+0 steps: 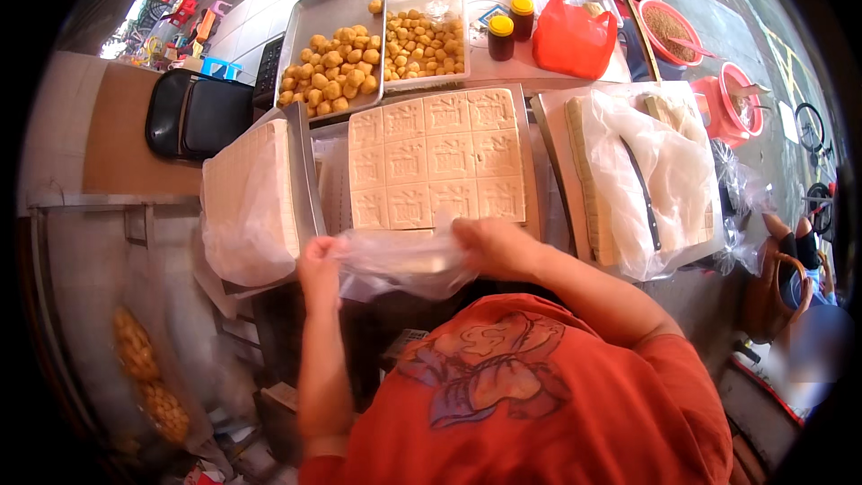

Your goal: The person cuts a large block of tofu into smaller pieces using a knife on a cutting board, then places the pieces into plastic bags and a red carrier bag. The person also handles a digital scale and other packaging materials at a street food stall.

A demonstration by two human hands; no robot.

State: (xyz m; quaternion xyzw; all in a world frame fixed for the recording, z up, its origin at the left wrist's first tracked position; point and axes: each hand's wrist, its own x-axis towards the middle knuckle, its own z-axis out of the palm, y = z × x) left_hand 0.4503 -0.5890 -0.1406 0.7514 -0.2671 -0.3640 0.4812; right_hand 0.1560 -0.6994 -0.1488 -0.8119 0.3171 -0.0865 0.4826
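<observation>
A clear plastic bag (404, 276) is stretched between my two hands at the near edge of the stall. My left hand (322, 263) pinches its left end. The right end is gripped by my right hand (495, 246), whose fingers are partly hidden and blurred. Pale pieces show through or behind the film; I cannot tell which. Just beyond lies a slab of pressed tofu (438, 155), scored into stamped squares, on a board. To the left of my left hand, another tofu slab (252, 188) is partly under thin plastic film (242, 249).
At right, a long dark-bladed knife (643, 195) rests on film-covered tofu (592, 182). Behind are a metal tray of fried tofu puffs (337, 67), a white tub of puffs (424, 47), two yellow-lidded jars (500, 37) and a red plastic bag (572, 40). A person (808, 283) is at far right.
</observation>
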